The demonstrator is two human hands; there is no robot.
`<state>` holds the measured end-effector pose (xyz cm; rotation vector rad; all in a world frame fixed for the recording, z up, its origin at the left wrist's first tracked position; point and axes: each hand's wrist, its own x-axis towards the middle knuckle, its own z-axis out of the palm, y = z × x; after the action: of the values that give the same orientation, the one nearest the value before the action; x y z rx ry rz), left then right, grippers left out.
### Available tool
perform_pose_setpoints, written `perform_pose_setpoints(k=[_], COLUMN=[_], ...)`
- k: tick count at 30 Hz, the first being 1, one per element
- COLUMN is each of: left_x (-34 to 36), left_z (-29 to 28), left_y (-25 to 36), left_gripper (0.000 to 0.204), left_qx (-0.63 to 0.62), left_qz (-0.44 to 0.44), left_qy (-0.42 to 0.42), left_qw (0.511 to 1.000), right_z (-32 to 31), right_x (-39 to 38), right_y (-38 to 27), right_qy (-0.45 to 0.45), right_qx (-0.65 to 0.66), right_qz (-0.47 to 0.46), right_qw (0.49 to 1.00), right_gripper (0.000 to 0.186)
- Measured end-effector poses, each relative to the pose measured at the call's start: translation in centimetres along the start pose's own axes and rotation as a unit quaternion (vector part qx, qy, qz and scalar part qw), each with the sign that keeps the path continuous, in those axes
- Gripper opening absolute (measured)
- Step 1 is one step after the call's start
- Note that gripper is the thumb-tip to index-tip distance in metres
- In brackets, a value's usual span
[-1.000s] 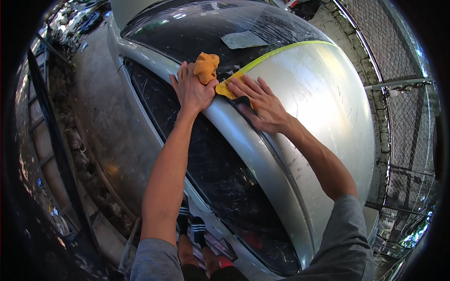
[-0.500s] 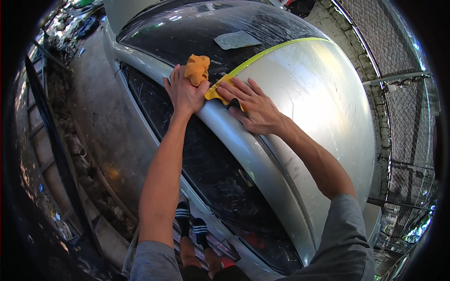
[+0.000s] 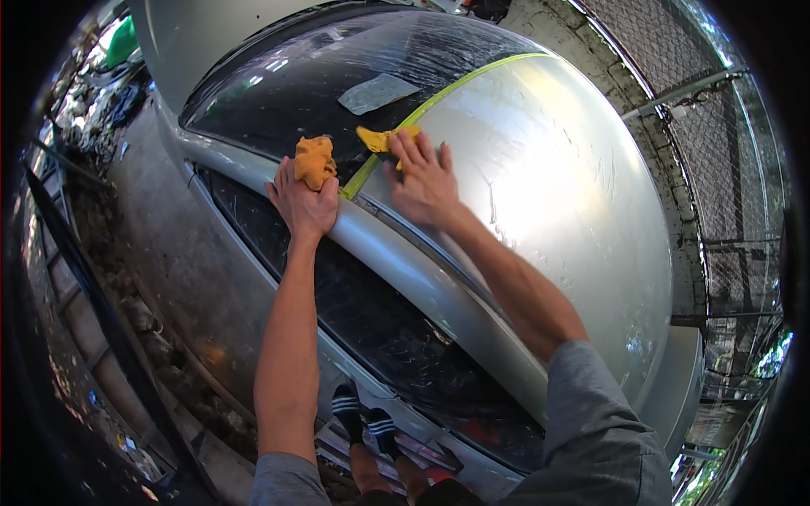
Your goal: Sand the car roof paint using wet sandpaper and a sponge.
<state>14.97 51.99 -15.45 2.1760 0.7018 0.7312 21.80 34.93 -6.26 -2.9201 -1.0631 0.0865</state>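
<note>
In my left hand [image 3: 302,209] is a bunched orange cloth [image 3: 315,162], gripped between thumb and fingers. That hand rests at the car's roof pillar, beside the lower corner of the windshield [image 3: 270,118]. My right hand [image 3: 426,187] holds a thin, curled yellow sheet [image 3: 372,139], partly hidden behind its fingers; it looks like sandpaper. It is over the yellow-green tape [image 3: 460,82], which runs along the border between the windshield and the silver roof [image 3: 557,228]. A free end of the yellow sheet sticks out past my fingertips over the glass.
A grey, flat sheet [image 3: 377,94] lies on the windshield. Dark side windows [image 3: 371,295] run below the roof edge. My feet in striped sandals [image 3: 384,430] stand on a slatted support beside the car. A chain-link fence [image 3: 709,160] rises at the right, and debris [image 3: 105,93] lies at the far left.
My right hand has lifted the yellow sheet from the taped corner and moved up along the tape, uncovering the tape's near end. The view has shifted; my left hand still holds the cloth.
</note>
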Motion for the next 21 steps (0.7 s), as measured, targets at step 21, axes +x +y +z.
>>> perform_pose_setpoints(k=[21], left_x=[-0.6], left_z=[0.0], left_y=[-0.3], left_gripper=[0.072], left_qx=[-0.040], left_qz=[-0.004], left_qy=[-0.025], left_qw=[0.999], right_z=[-0.8], right_x=[7.2], right_y=[8.2], right_qy=[0.047], right_qx=[-0.025], right_qz=[0.122], right_qw=[0.991], right_gripper=[0.065])
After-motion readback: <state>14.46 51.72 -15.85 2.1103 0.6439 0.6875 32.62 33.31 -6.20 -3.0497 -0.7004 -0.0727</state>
